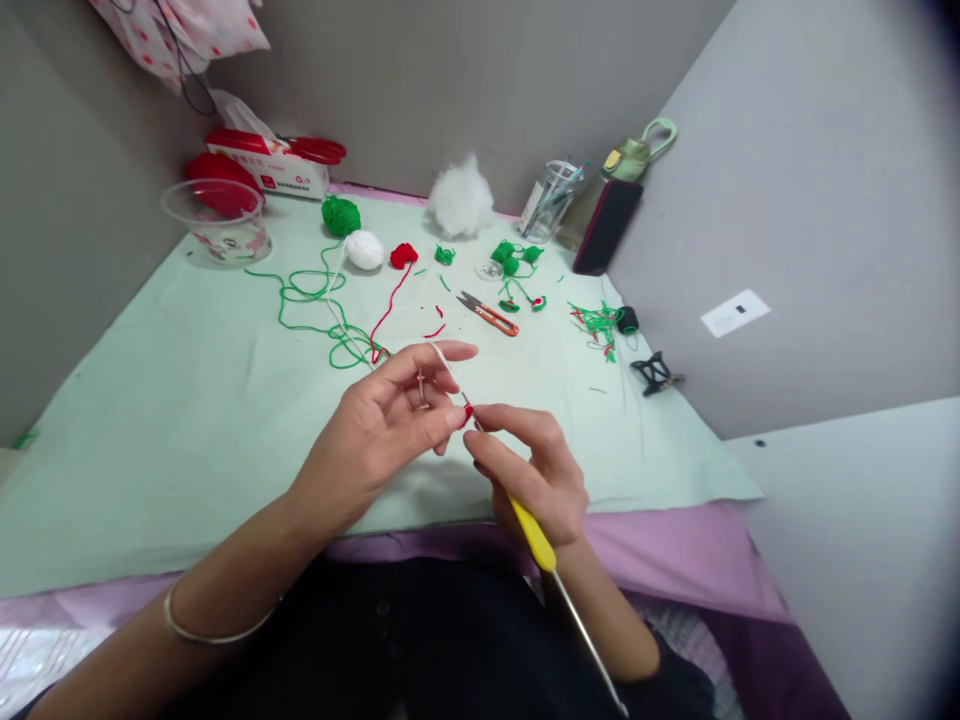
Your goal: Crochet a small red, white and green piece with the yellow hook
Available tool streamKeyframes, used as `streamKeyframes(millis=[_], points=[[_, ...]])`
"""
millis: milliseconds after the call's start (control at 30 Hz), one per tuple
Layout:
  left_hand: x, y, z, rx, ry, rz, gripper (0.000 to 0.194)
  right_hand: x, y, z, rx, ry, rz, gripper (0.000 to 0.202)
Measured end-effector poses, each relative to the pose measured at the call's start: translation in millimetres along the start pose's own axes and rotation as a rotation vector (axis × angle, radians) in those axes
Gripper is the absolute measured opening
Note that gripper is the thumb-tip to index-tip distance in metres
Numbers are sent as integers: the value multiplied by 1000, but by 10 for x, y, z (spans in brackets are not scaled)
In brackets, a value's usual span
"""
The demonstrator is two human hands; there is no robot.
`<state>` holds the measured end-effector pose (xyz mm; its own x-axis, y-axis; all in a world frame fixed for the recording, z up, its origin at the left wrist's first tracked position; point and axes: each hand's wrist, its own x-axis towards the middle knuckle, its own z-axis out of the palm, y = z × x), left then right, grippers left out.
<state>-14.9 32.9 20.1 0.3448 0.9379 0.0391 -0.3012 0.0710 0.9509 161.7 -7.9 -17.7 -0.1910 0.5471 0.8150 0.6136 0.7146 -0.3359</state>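
Observation:
My left hand (390, 430) pinches a small red crocheted piece (468, 412) between thumb and fingers, with white yarn (444, 362) running over its raised index finger. Close beside it on the right, my right hand (536, 470) is closed around a crochet hook with a yellow handle (534, 535). The hook's tip end meets the red piece, and its metal shaft points down toward my body. Behind my hands lie a white yarn ball (364, 250), a small red yarn ball (403, 256) and a green yarn ball (341, 215).
Orange-handled thread snips (489, 314) lie mid-table, near small green pieces (511, 258) and white stuffing (461, 198). A plastic tub (225, 235) and tissue box (281, 165) stand back left. At right are a pen cup (551, 205), a phone (607, 228) and a black clip (655, 374).

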Motion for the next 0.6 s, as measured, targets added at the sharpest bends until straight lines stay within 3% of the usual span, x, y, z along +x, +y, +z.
streamKeyframes(millis=[167,333,467,600], points=[[-6,3,24,317,31,98,46,-2,6,15,-69,-3,-33,53],[2,-10,24,399,40,107,49,-20,15,36,-94,12,-35,48],[16,-8,0,275,26,-19,54,-21,11,50,-109,23,-74,42],[12,-49,-2,-40,-61,-184,62,-36,18,52,-176,101,-102,45]])
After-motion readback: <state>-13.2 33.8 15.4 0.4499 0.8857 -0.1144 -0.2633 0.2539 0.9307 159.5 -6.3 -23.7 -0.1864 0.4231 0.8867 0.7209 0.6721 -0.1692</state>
